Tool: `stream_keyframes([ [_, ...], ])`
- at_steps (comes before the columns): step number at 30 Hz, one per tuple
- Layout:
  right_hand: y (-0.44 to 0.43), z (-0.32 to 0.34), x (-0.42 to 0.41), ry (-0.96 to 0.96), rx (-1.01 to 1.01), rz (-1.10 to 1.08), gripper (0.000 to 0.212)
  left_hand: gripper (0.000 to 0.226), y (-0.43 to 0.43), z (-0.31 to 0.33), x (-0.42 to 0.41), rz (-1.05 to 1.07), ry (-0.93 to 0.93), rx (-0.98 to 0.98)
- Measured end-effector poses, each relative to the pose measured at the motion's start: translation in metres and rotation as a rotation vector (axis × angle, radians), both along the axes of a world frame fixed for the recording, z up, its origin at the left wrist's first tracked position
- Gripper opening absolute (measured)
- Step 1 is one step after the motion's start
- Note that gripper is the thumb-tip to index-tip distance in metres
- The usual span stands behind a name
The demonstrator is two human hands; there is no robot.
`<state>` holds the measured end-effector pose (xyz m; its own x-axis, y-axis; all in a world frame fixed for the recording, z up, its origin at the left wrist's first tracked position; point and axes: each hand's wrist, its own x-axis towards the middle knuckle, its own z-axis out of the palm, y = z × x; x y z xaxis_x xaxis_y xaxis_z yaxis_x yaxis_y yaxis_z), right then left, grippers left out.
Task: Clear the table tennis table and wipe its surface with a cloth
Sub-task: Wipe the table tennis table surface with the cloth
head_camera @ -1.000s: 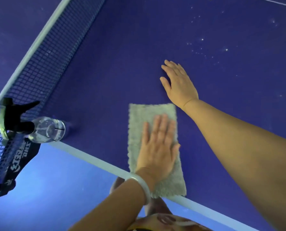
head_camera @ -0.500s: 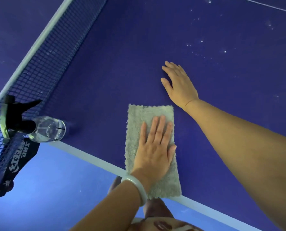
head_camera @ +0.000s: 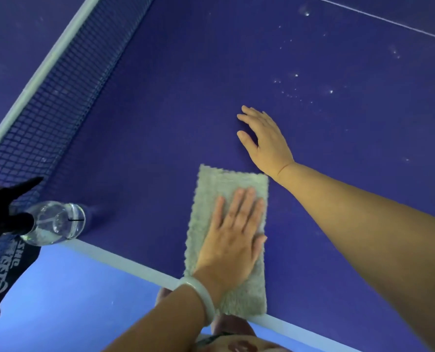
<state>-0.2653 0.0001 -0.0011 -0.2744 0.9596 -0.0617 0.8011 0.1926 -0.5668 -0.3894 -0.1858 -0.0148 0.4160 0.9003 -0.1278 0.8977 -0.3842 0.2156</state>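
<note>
Risks first. Your cloth (head_camera: 228,180) lies at 6 o'clock on the table (head_camera: 160,118), w/ its near end right at the white edge, maybe just over it. Pull back toward yourself w/ a flat palm and it could slide off & drop. The spray bottle (head_camera: 56,223) stands at 9 o'clock from the cloth, by the net (head_camera: 59,102) and close to that same edge, so a wide sweep that way could knock it over. Only palm friction moves the cloth, so under light pressure it may bunch or slip. The white specks (head_camera: 295,91) at 1 o'clock from your right hand look unwiped and are easy to miss.

Pose: your left hand (head_camera: 233,237), bracelet (head_camera: 202,298) at the wrist, presses flat on the cloth. Its fingers are straight & together, pointing to 12, and it grips nothing. Your right hand (head_camera: 266,141) is spread open just past the cloth's far corner at 1 o'clock, fingers down on the table as a brace, arm stretched long. Can't tell if that palm touches.
</note>
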Motion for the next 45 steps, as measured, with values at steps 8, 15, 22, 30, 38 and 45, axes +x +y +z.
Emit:
stream_keyframes([
  [8, 0.011, 0.020, 0.022, 0.112, -0.266, 0.080, 0.047, 0.059, 0.059, -0.003, 0.029, -0.485, 0.023, 0.050],
  [15, -0.055, 0.021, 0.107, -0.009, -0.035, -0.353, 0.044, 0.063, 0.055, -0.003, -0.012, 0.046, 0.105, 0.072],
  [22, -0.104, -0.004, 0.144, -0.088, -0.007, -0.379, 0.047, 0.061, 0.001, -0.001, 0.080, -0.388, -0.005, 0.019],
  [30, -0.103, -0.002, 0.141, -0.127, 0.000, -0.390, 0.049, 0.062, 0.068, 0.000, -0.045, 0.193, 0.074, 0.012],
  [38, -0.074, -0.001, 0.093, -0.209, 0.069, -0.376, 0.049, 0.063, 0.059, 0.002, -0.016, 0.226, 0.090, 0.029],
  [45, -0.001, 0.005, 0.015, -0.209, 0.072, -0.043, 0.050, 0.063, 0.110, -0.008, -0.104, 0.470, 0.070, 0.036],
])
